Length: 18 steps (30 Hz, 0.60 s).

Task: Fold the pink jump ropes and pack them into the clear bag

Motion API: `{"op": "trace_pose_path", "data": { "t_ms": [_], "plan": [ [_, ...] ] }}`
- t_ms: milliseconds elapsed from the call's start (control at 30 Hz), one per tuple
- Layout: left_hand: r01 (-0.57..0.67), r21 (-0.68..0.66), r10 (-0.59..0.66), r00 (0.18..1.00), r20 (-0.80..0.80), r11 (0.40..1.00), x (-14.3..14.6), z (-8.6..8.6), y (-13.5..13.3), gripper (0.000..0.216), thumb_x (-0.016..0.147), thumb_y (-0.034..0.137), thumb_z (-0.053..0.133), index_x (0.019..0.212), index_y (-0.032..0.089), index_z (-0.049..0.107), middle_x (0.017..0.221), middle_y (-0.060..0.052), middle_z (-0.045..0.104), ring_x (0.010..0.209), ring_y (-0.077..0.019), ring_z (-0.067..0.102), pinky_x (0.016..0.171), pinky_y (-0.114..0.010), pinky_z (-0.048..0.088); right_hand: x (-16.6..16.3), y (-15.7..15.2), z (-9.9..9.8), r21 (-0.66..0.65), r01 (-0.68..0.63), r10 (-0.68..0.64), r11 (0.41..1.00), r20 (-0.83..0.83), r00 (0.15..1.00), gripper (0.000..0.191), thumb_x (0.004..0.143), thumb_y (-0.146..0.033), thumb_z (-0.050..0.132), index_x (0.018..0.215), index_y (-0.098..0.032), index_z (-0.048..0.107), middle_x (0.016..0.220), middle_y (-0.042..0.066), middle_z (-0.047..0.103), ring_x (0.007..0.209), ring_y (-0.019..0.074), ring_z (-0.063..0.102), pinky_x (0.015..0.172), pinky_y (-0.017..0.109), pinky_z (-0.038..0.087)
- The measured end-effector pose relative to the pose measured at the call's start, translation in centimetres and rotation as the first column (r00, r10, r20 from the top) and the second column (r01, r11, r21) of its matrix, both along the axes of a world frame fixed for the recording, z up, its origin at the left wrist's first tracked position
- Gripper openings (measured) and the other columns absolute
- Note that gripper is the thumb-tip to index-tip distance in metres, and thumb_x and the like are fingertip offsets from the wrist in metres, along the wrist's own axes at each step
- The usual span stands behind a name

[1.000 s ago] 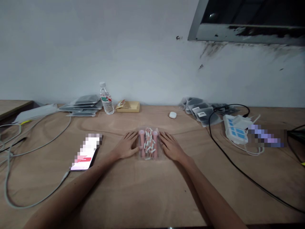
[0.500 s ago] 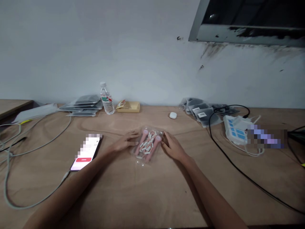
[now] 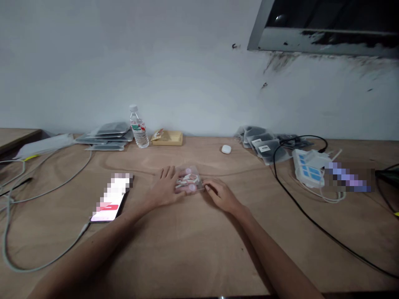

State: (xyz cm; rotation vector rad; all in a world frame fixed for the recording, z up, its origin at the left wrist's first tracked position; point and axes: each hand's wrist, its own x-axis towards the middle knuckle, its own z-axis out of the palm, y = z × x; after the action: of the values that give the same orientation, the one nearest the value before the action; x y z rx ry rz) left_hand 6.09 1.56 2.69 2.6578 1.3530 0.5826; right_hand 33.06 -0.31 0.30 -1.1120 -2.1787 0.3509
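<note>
A clear plastic bag (image 3: pixel 199 173) lies on the table between my hands. Inside it are pink handles and short white and pink pieces, which look like a beaded jump rope (image 3: pixel 188 178). My left hand (image 3: pixel 163 187) rests flat over the left part of the bag, fingers spread, covering that end. At the bag's right edge, the thumb and index finger of my right hand (image 3: pixel 221 195) pinch the plastic near the corner, with the other fingers curled.
A lit phone (image 3: pixel 109 203) with a cable is left of my forearm. Along the wall are a water bottle (image 3: pixel 139 128), a yellow tray (image 3: pixel 168 138), a white case (image 3: pixel 226 149) and grey packets (image 3: pixel 264 147). A power strip (image 3: pixel 307 170) and black cable (image 3: pixel 311 222) lie right.
The bag has turned, so the handles' ends now point right. My left hand has moved from its left edge to lie over it; my right hand's fingers have closed at its right edge.
</note>
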Motion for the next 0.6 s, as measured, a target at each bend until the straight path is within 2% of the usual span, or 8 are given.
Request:
{"op": "trace_pose_path", "data": {
  "t_ms": [100,200,333,400,500,600],
  "plan": [
    [0.028,0.044,-0.022,0.992,-0.122,0.999,-0.4,-0.6,0.4,0.083,0.084,0.069,0.061,0.149,0.021,0.043,0.150,-0.019,0.044,0.141,-0.0455,0.033,0.115,-0.063,0.020,-0.4,-0.4,0.2,-0.031,-0.028,0.028,0.999,0.018,0.999,0.020,0.097,-0.027,0.048,0.106,-0.023,0.066,0.105,0.008,0.074,0.100,0.0253,0.067,0.090,0.040,0.052],
    [0.073,0.053,-0.064,0.985,-0.163,0.996,-0.9,-0.6,1.0,0.083,0.086,0.071,0.056,0.151,0.022,0.041,0.151,-0.019,0.043,0.140,-0.0433,0.036,0.115,-0.060,0.022,-0.4,-0.4,0.2,-0.019,-0.016,0.016,1.000,0.028,0.999,0.021,0.096,-0.028,0.051,0.109,-0.022,0.066,0.110,0.009,0.073,0.104,0.0262,0.066,0.095,0.042,0.051],
    [0.089,0.063,-0.078,0.984,-0.159,0.994,-1.1,-0.5,1.2,0.082,0.086,0.071,0.055,0.151,0.022,0.041,0.151,-0.019,0.043,0.139,-0.0421,0.037,0.115,-0.058,0.023,-0.1,-0.2,0.1,-0.001,0.023,-0.023,1.000,0.027,0.999,0.040,0.098,-0.036,0.052,0.135,-0.023,0.055,0.136,0.012,0.062,0.125,0.0284,0.058,0.107,0.046,0.045],
    [0.087,0.062,-0.076,0.984,-0.159,0.994,-1.2,-0.6,1.2,0.081,0.087,0.069,0.055,0.152,0.023,0.040,0.152,-0.019,0.042,0.139,-0.0423,0.037,0.115,-0.058,0.023,0.0,-0.2,0.0,0.001,0.028,-0.028,1.000,0.026,0.999,0.049,0.098,-0.040,0.052,0.144,-0.024,0.047,0.143,0.012,0.057,0.131,0.0288,0.054,0.110,0.048,0.044],
    [0.094,0.061,-0.084,0.984,-0.159,0.994,-1.2,-0.8,1.2,0.081,0.087,0.068,0.056,0.153,0.024,0.038,0.153,-0.018,0.041,0.140,-0.0423,0.036,0.115,-0.059,0.023,0.1,-0.2,0.1,0.009,-0.010,0.010,1.000,0.047,0.999,0.053,0.099,-0.040,0.051,0.149,-0.024,0.043,0.149,0.012,0.053,0.136,0.0284,0.050,0.113,0.049,0.041],
    [0.095,0.068,-0.085,0.987,-0.136,0.993,-1.2,-0.9,1.2,0.082,0.087,0.070,0.054,0.153,0.023,0.038,0.153,-0.018,0.041,0.140,-0.0419,0.036,0.116,-0.058,0.021,0.1,-0.1,0.1,0.026,-0.037,0.034,0.999,0.098,0.995,0.050,0.101,-0.039,0.049,0.149,-0.025,0.046,0.151,0.011,0.051,0.139,0.0280,0.047,0.114,0.049,0.039]
  ]
}}
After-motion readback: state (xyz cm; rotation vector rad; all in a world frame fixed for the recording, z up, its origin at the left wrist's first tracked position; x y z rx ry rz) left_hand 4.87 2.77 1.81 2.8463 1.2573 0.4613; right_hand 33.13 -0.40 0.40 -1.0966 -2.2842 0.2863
